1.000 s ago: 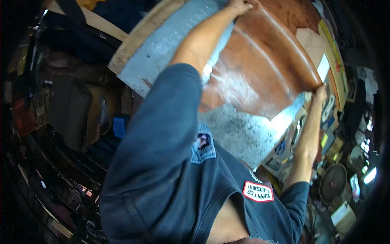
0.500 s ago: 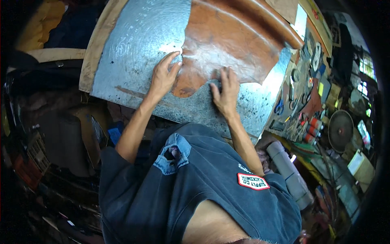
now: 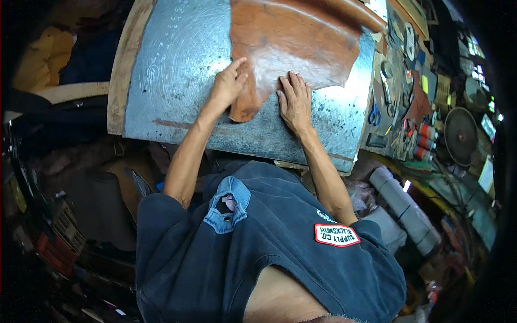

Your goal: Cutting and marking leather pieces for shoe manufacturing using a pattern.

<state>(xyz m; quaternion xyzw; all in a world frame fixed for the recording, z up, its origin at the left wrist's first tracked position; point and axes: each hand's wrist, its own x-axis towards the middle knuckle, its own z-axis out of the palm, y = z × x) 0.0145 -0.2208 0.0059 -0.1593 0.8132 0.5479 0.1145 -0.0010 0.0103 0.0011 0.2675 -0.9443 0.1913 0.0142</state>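
A large brown leather hide [image 3: 293,40] lies over a grey metal sheet on the workbench, its irregular near edge toward me. My left hand [image 3: 228,85] is at the hide's left edge, index finger stretched onto the leather and the other fingers partly bent. No grip on the leather shows. Just below that hand, a narrow tongue of the hide points toward me, its edge slightly curled. My right hand [image 3: 296,103] lies flat with fingers extended, its fingertips on the hide's near edge and its palm over the metal sheet [image 3: 167,81].
A wooden board [image 3: 121,81] borders the sheet on the left. On the right side are blue-handled scissors [image 3: 375,114], hand tools, leather scraps, red-and-grey cylinders [image 3: 426,141] and a round dark disc [image 3: 461,135]. A grey roll [image 3: 401,207] stands below. The hide's far right part is rolled up [image 3: 355,13].
The view has turned slightly. The hide's near edge sits a little farther from me on the sheet. My right hand, blurred before, now rests flat, and my left index finger reaches onto the leather.
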